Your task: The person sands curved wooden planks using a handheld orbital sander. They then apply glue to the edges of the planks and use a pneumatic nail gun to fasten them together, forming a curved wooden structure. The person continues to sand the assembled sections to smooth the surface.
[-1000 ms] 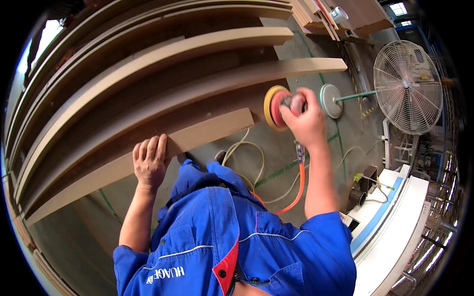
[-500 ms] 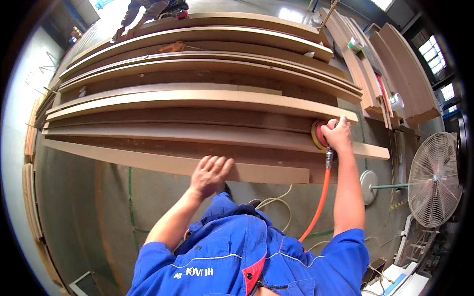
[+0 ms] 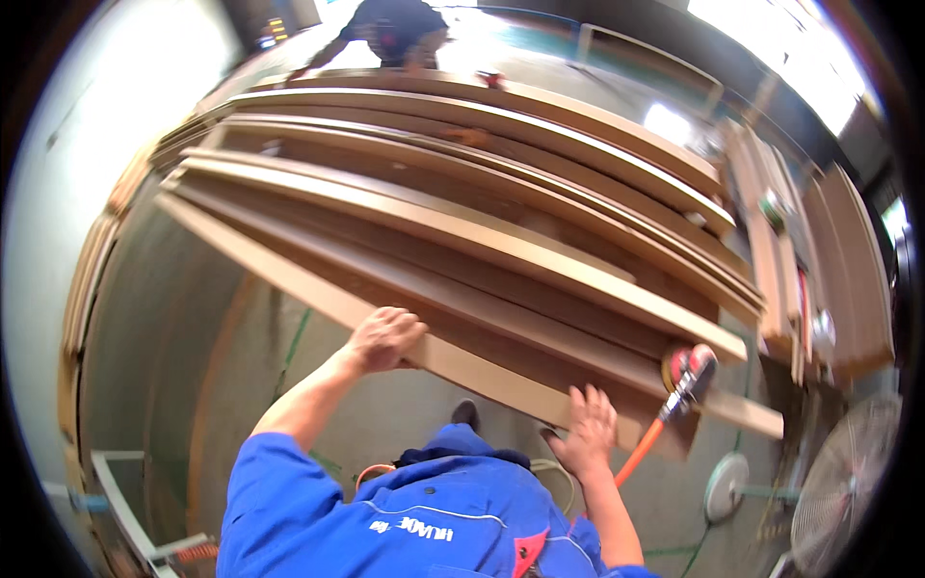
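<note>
My left hand [image 3: 387, 339] is closed over the near edge of the closest long wooden board [image 3: 472, 368], its fingers curled over the top. Farther right, my right hand [image 3: 588, 432] lies against the same board near its right end, fingers stretched and slightly apart, thumb out. It holds nothing. A red round air sander [image 3: 682, 366] rests by itself on the boards to the right of that hand. An orange hose [image 3: 640, 453] runs from its metal fitting down behind my right forearm. Several more long boards [image 3: 462, 226] stand on edge beyond, roughly parallel, with gaps between them.
A person [image 3: 395, 34] bends over the far side of the boards. At right are stacked panels [image 3: 848, 270] and a large round fan [image 3: 848, 491] on a pole with a round base [image 3: 726, 486]. A white metal frame [image 3: 125, 511] stands at lower left.
My right hand has let go of the sander and moved left to the nearest board. The sander now sits alone. My left hand stays on that board; the whole view has turned.
</note>
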Motion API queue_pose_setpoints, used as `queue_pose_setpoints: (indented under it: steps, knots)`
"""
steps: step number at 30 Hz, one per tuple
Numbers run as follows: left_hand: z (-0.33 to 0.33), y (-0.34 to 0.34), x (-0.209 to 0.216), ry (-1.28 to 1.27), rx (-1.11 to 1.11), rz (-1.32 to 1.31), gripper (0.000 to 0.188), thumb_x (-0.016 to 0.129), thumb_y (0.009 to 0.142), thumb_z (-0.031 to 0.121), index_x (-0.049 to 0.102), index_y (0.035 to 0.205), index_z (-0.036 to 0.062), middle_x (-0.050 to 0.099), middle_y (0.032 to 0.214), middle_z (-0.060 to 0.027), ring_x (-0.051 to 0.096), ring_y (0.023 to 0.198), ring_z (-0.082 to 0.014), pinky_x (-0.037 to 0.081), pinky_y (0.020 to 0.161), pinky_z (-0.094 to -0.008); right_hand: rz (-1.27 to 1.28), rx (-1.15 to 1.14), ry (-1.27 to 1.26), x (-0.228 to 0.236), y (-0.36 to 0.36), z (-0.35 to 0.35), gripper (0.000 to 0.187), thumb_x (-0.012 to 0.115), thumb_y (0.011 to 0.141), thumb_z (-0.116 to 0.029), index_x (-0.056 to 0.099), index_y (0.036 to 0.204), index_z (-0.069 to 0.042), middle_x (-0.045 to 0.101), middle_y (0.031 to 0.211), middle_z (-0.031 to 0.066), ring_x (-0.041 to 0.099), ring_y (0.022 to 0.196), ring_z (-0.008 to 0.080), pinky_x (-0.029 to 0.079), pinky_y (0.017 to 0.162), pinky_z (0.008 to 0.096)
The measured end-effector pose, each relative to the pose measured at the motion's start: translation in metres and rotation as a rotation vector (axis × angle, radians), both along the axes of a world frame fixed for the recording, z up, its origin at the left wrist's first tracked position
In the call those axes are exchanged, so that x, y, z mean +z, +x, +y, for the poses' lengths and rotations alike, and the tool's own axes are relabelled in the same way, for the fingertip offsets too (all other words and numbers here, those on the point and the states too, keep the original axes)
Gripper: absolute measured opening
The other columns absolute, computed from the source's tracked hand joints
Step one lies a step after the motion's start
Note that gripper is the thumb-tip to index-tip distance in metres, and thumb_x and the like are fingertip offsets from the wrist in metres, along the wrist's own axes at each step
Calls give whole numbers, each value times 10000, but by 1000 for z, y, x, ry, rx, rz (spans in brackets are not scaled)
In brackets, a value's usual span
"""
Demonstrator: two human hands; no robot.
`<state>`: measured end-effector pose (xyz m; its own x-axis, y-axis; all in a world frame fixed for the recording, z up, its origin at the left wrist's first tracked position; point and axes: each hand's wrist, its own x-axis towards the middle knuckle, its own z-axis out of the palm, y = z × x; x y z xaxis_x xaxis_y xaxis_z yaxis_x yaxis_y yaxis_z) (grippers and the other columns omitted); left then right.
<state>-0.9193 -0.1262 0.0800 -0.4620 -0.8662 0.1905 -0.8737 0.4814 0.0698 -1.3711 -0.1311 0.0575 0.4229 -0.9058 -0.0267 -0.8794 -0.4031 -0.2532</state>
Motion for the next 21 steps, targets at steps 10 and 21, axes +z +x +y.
queue_pose_setpoints:
  steps: [10, 21]
  knots:
    - [-13, 31, 0, 11, -1, 6, 720, 909, 648, 415, 655, 1247, 106, 635, 1140, -42, 620, 1146, -262, 497, 1036, -409, -35, -26, -100, -8, 19, 2, 903, 845, 796, -484, 509, 1535, -89, 491, 1544, 173, 424, 1457, 387, 298, 1243, 550]
    - [-71, -5, 9, -186, -192, 103, 512, 652, 963, 238, 605, 1449, 82, 578, 1472, -184, 522, 1378, -405, 405, 1178, -560, -332, -177, -468, 30, 33, 6, 614, 822, 762, -233, 660, 1322, -41, 566, 1457, 209, 490, 1399, 416, 386, 1193, 552]
